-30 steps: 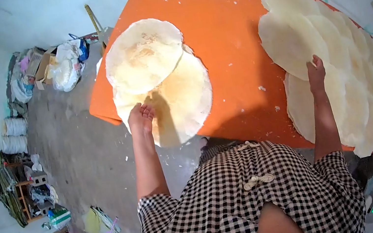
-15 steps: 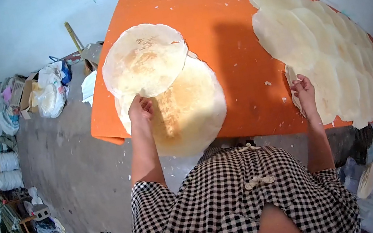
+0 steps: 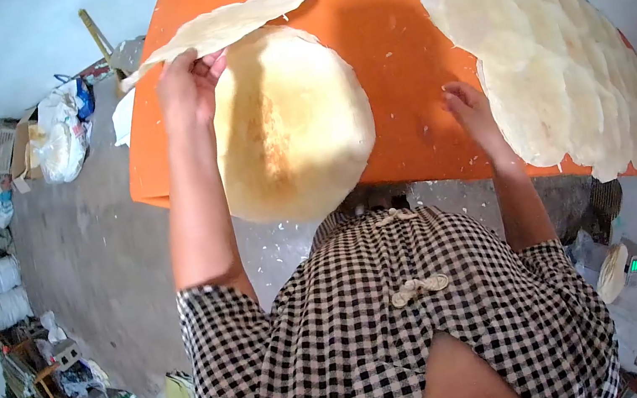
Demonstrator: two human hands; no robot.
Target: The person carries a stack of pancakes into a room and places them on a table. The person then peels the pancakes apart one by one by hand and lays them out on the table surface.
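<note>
My left hand (image 3: pixel 189 85) is closed on the near edge of a thin round flatbread (image 3: pixel 236 22), which is raised and tilted so that it shows almost edge-on. Below it lies a pile of similar flatbreads (image 3: pixel 305 124), pale with a browned patch in the middle, reaching over the table's front edge. My right hand (image 3: pixel 472 114) hovers over the orange table cover (image 3: pixel 402 90), fingers loosely bent and nothing in them. Just right of that hand, overlapping flatbreads (image 3: pixel 541 57) are spread in rows along the table's right side.
Beyond the table's left side is a grey floor (image 3: pixel 105 245). Bags (image 3: pixel 62 146) and a cardboard box (image 3: pixel 25 153) stand along the left wall. A small wooden rack (image 3: pixel 54 390) is at lower left. A round pale disc (image 3: pixel 613 273) sits at lower right by a green-lit display (image 3: pixel 635 265).
My left hand has moved up and left, lifting the top flatbread from lying flat to tilted edge-on. My right hand has moved left, away from the spread flatbreads. The view has shifted slightly.
</note>
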